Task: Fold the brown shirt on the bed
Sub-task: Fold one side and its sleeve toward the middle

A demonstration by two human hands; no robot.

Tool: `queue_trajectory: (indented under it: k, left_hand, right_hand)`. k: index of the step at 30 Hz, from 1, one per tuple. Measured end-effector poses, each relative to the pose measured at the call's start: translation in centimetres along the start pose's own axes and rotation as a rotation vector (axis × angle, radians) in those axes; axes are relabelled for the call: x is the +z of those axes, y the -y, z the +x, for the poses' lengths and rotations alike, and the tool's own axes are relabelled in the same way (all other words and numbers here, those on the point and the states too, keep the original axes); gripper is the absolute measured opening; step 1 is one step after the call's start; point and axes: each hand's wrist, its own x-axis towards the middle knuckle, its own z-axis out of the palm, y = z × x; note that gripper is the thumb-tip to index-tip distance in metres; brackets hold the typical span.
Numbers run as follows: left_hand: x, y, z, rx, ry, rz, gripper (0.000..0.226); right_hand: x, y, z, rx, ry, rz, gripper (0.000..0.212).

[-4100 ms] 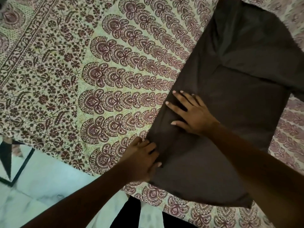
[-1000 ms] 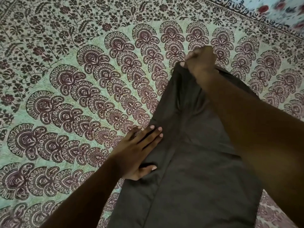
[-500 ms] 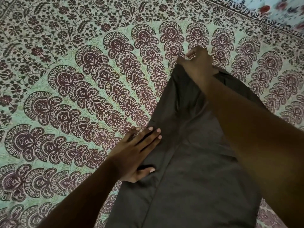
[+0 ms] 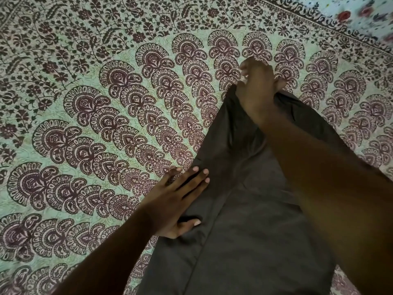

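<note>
The brown shirt lies on the bed as a long narrow strip running from the bottom of the view up toward the middle. My right hand grips the shirt's far end and holds it a little raised, with fingers curled round the cloth. My left hand rests flat on the shirt's left edge with straight fingers, pressing it onto the bed. My right forearm hides much of the shirt's right side.
The bed is covered by a pale green sheet printed with dark red paisley fans and a flowered border. A white flowered cloth shows at the top right corner.
Since 4.1 s ago my view and right hand went to the shirt's far end, which it took hold of. In the last second both hands have barely shifted.
</note>
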Motion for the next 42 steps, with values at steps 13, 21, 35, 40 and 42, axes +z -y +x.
queue_trajectory:
  k: [13,21,35,40,42]
  left_hand:
    - [0.3,0.1,0.1,-0.001,0.009,-0.009,0.098]
    - [0.3,0.0,0.0,0.002,-0.026,-0.001,0.098]
    - [0.0,-0.8,-1.0,-0.009,-0.052,0.027,0.094]
    - [3.1,-4.9,-8.3,0.041,-0.026,-0.001,0.094]
    - [4.7,-7.0,-12.6,0.002,-0.031,-0.024,0.093]
  right_hand:
    - [2.7,-4.1,-6.8,-0.508,0.371,-0.502,0.091]
    - [1.0,-2.2,-3.3,-0.417,0.289,-0.498,0.088]
    - [2.3,-4.1,-17.8,-0.387,0.400,-0.316,0.085]
    - [1.9,-3.1,-19.9,-0.386,0.356,-0.397,0.081]
    - [1.9,-2.3,-22.9,-0.475,0.336,-0.392,0.077]
